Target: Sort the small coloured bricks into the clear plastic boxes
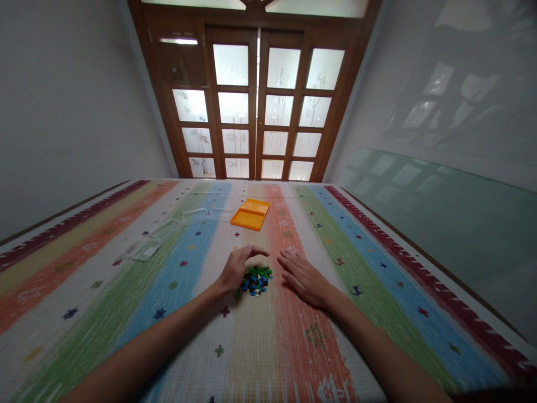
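Observation:
A small heap of green, blue, black and pale toy bricks [255,281] lies on the striped cloth between my hands. My left hand [239,268] curves around the heap's left and far side, fingers stretched to the right and nothing visible in its grasp. Some bricks at the heap's left edge are partly hidden by it. To the right of the heap, my right hand [302,277] rests palm down on the orange stripe with its fingers extended, apart from the bricks.
An orange two-section tray [250,215] lies beyond my hands. Clear plastic containers [146,251] stand in a row at the left and back. The striped tablecloth [176,336] covers the table, with walls on both sides and a wooden glazed door [255,106] behind.

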Tool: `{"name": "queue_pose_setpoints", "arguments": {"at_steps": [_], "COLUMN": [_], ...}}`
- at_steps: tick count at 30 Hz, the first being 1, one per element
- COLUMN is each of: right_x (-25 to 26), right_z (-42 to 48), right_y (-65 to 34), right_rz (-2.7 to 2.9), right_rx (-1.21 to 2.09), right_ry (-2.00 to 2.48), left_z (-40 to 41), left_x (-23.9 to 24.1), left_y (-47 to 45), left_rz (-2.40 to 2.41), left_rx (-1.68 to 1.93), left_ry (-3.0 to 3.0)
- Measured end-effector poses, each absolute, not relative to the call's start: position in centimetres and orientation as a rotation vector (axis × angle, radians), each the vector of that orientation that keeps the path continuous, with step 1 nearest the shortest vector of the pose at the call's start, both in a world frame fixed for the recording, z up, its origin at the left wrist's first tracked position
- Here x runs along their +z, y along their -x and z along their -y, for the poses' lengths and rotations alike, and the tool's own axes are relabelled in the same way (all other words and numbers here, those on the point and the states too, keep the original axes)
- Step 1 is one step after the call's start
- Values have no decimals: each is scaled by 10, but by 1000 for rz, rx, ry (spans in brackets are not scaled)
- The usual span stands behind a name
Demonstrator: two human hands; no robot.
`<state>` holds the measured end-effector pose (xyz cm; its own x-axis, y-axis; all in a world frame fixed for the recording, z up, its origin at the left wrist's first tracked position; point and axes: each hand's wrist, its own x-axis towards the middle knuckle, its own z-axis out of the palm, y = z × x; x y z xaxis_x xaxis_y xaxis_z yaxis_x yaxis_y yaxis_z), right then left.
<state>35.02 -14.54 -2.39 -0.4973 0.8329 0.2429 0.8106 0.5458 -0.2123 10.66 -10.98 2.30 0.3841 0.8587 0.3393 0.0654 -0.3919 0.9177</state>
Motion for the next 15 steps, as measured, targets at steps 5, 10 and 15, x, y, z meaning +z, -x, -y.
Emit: {"name": "queue_pose_setpoints", "arguments": {"at_steps": [5, 10, 15], "right_x": [-29, -32, -30], "right_z": [144, 142, 142], "right_y": [-352, -354, -354], "right_rz": [2451, 2442, 2413], "right_rx": [65, 95, 153], "right_ry": [1320, 1313, 1314], "left_z": [101, 95, 87], "left_x": [36, 37, 27], "left_y": [-101, -77, -42], "left_rz": [-1021, -1217, -1411], "left_rx": [1264, 1189, 1054], "left_ry": [-1696, -1869, -2119]}}
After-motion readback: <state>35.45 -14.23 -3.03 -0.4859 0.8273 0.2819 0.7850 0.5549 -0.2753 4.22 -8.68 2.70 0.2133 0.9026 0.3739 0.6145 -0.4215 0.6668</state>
